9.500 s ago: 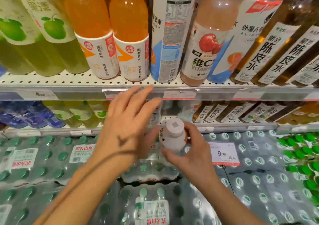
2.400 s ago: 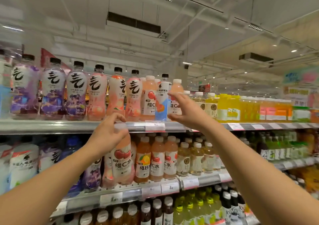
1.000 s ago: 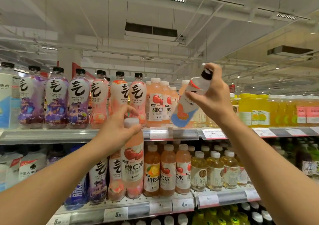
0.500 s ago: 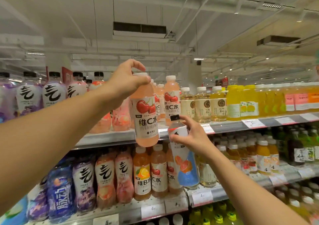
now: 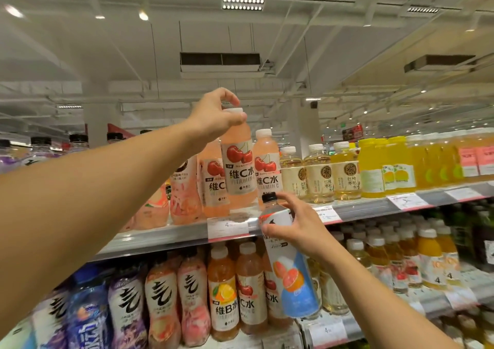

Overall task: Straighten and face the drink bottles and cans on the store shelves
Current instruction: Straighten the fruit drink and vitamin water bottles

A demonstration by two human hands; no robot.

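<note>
Frame centre: the left hand (image 5: pixel 213 116) pinched a full, probably heavy cherry vitamin bottle (image 5: pixel 238 161) by its cap; the right hand (image 5: pixel 296 228) wrapped the slick-sleeved grapefruit bottle (image 5: pixel 290 265) at its shoulder.

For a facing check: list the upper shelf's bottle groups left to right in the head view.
Black-capped swirl-label bottles → peach-pink bottles → pink cherry-label bottles, white caps → pale clear tea bottles → yellow juice bottles
</note>
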